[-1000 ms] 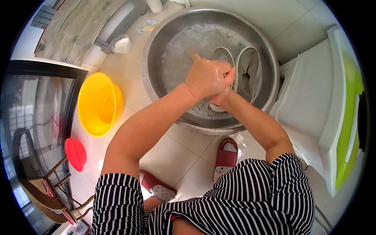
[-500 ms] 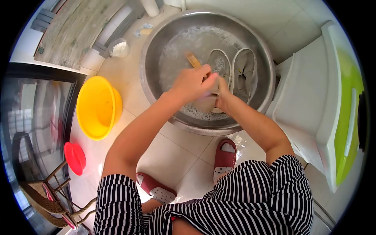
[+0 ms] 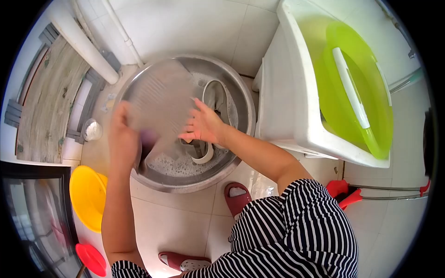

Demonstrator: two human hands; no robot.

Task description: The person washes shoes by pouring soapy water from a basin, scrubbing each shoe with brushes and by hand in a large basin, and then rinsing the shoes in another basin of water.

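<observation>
A grey ribbed washboard (image 3: pixel 162 97), smeared by motion, is raised over the big metal basin (image 3: pixel 185 187). My left hand (image 3: pixel 123 141) is closed on its left side. At the board's right edge my right hand (image 3: pixel 207 124) has its fingers spread; whether they touch the board I cannot tell. Behind that hand a grey shoe with a pale rim (image 3: pixel 215 95) lies in the cloudy, foamy water. Another pale-rimmed shoe (image 3: pixel 204 156) shows partly below the right hand. The board hides much of the basin's left half.
Right of the basin stands a white sink unit (image 3: pixel 289 92) holding a lime-green tub (image 3: pixel 371 106). A yellow basin (image 3: pixel 88 197) and a red bowl (image 3: pixel 91 259) are on the left. A clear cup of white powder (image 3: pixel 92 130) sits near a wooden panel (image 3: pixel 51 102). Pipes rise behind.
The view has swung right. My hands, earlier close together with a wooden-handled tool over the shoes, have moved apart. The left hand now holds up the washboard; the right has its fingers spread.
</observation>
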